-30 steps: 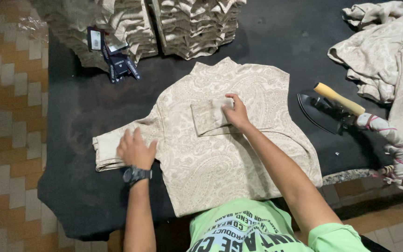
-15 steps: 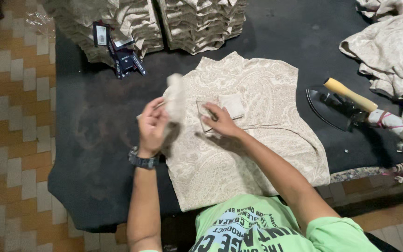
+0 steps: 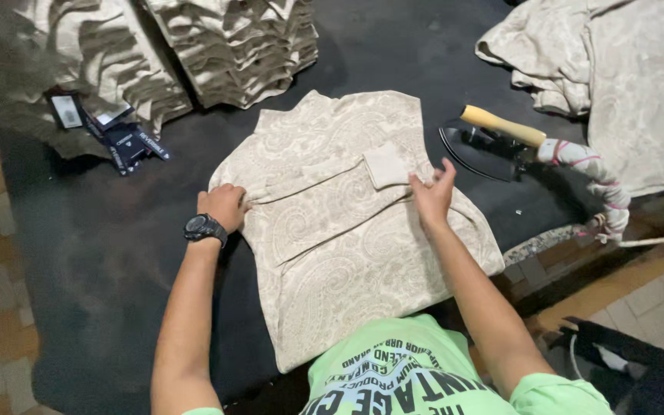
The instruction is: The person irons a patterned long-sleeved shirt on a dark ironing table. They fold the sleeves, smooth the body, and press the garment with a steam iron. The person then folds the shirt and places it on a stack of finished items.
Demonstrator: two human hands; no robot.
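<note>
Fingers of right hand (image 3: 432, 192) spread on garment's (image 3: 347, 246) folded sleeve, left hand (image 3: 223, 206) curled at its left edge, iron (image 3: 493, 142) near.

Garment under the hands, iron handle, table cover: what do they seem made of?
The garment looks like soft knit or woven cloth, beige with a pale paisley pattern; it folds and creases limply. The iron's handle seems to be bare, matte yellowish wood. The table cover looks like dark matte padding or felt, though the weave is unclear.

Left hand (image 3: 224, 206) fingertips tucked under garment (image 3: 347, 230) fold, not visible. 2 folded stacks (image 3: 194, 54) cut by top edge. Tags (image 3: 105, 131): print too small to read.
</note>
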